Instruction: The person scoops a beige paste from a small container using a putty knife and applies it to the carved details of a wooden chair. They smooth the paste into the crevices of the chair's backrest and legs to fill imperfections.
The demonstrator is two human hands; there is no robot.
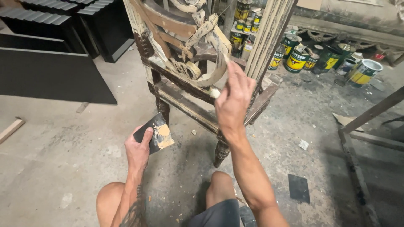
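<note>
Dusty concrete floor (59, 138), paint cans (320, 59), worn carved chair (198, 63), black panels (50, 75)

Bare arms, tattooed left forearm (135, 212), dark grey shorts (219, 214), bare knees.
</note>
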